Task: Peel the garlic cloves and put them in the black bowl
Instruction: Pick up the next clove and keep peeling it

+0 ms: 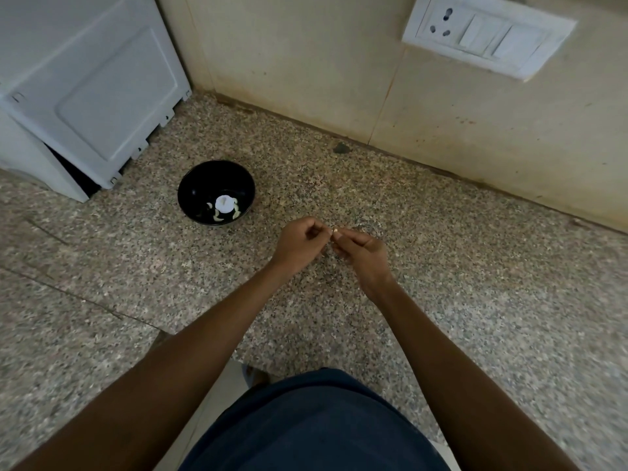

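A black bowl [190, 190] stands on the speckled stone counter [441, 266], to the left of my hands. Inside it lie several pale peeled garlic cloves [217, 217] and a bright white glare spot. My left hand [299, 244] and my right hand [363, 256] meet just right of the bowl, above the counter. Between their fingertips they pinch a small pale garlic clove [335, 231], mostly hidden by the fingers. Both hands have their fingers curled.
A white appliance [85, 86] stands at the back left, close behind the bowl. A tiled wall [339, 62] with a white socket and switch plate [486, 32] runs along the back. A small dark speck [341, 148] lies by the wall.
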